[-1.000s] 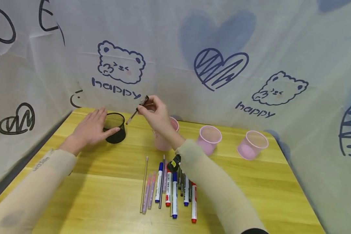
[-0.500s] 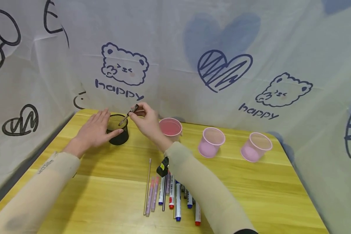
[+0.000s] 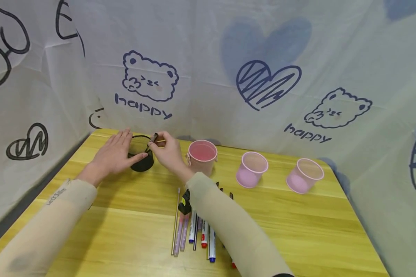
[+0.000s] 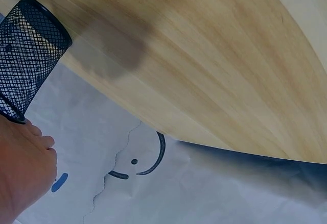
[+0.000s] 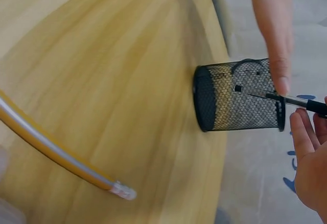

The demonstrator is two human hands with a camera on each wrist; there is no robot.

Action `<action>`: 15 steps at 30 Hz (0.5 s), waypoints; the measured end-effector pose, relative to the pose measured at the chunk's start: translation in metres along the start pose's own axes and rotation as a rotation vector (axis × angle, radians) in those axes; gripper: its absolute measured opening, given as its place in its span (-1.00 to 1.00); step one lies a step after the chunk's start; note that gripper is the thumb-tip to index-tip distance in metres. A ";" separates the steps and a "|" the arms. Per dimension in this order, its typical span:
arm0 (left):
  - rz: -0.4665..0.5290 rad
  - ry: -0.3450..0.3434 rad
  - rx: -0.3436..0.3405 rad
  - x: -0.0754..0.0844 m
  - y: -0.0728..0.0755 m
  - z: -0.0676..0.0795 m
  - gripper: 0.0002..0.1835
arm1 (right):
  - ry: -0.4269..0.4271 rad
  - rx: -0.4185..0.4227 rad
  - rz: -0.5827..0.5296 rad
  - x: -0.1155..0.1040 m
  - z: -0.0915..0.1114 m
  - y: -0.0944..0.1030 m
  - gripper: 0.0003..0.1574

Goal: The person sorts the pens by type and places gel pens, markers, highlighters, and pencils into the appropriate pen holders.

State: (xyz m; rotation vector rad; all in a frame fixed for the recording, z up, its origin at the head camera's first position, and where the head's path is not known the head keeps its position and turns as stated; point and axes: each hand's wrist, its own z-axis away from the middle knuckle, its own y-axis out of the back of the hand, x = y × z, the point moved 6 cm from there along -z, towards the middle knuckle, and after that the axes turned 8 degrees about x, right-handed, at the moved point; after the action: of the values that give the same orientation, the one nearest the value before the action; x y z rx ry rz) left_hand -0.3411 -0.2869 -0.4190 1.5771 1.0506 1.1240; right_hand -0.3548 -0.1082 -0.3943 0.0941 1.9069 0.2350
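A black mesh pen holder stands upright at the table's back left. My left hand lies against its left side, fingers straight and thumb along the near rim; the left wrist view shows that hand at the mesh holder's top. My right hand pinches a black pen with a clear barrel at the rim. In the right wrist view the pen's lower part shows through the mesh, inside the holder, tilted. The left thumb overlaps the pen there.
A pink pail and two pink cups stand rightward along the back. Markers, pencils and pink-purple pens lie at front centre, partly under my right forearm. A printed cloth hangs behind the table.
My right hand has moved left and down with the pen, from beside the holder to its rim, and the pen's lower end has entered it. The left hand stays at the holder.
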 end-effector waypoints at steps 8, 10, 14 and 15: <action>0.011 0.002 -0.006 0.000 0.001 0.000 0.21 | -0.010 0.028 0.119 0.010 0.001 -0.002 -0.85; 0.013 0.001 -0.004 0.000 0.001 0.000 0.21 | -0.008 0.029 0.140 0.011 0.001 -0.003 -0.82; 0.016 0.003 -0.006 0.000 0.001 0.000 0.20 | -0.022 0.016 0.180 0.014 0.001 -0.004 -0.78; 0.017 0.003 -0.006 0.000 0.001 0.000 0.20 | -0.030 0.013 0.186 0.015 0.001 -0.005 -0.78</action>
State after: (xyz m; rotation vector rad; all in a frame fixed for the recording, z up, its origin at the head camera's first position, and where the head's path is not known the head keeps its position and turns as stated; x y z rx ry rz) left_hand -0.3407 -0.2871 -0.4176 1.5828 1.0364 1.1407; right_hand -0.3582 -0.1104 -0.4094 0.2832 1.8711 0.3449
